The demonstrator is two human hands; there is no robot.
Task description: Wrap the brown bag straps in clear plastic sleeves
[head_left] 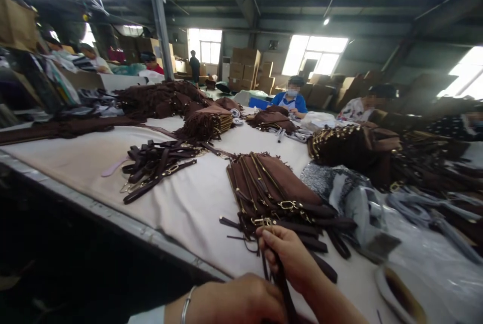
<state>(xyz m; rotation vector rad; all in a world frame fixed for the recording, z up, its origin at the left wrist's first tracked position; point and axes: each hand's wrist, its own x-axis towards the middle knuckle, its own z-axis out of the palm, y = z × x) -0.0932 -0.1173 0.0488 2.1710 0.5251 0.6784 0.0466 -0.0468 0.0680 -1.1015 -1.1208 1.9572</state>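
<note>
At the table's [94, 158] near edge, a person's left hand [241, 299], with a silver bangle [186, 306] on the wrist, is curled and looks closed on a dark brown strap [286, 291], though its fingertips are hidden. The right hand [285, 251] pinches the strap higher up, thumb against fingers, just beside a gold clasp [264, 222]; whether that clasp belongs to this strap cannot be told. To the right, towards the table's near right corner, lies a round, white-rimmed object [400, 294]. Just beyond the hands, brown fringed bags [290, 178] lie overlapped, zips and clasps showing, with strap ends towards the near edge. Left of them, loose straps [151, 163] lie heaped, well in from the edge. The work seems partway: one strap is in hand and the heap looks unused, but which bags already carry straps is unclear. Farther back stand another stack [207, 123] of bags and, towards the table's right side, a large pile [354, 148]. At the far edge sits a co-worker [290, 97] in blue; beyond are cartons [245, 70] and bright windows [315, 55]. No brand, label or writing can be read.
</note>
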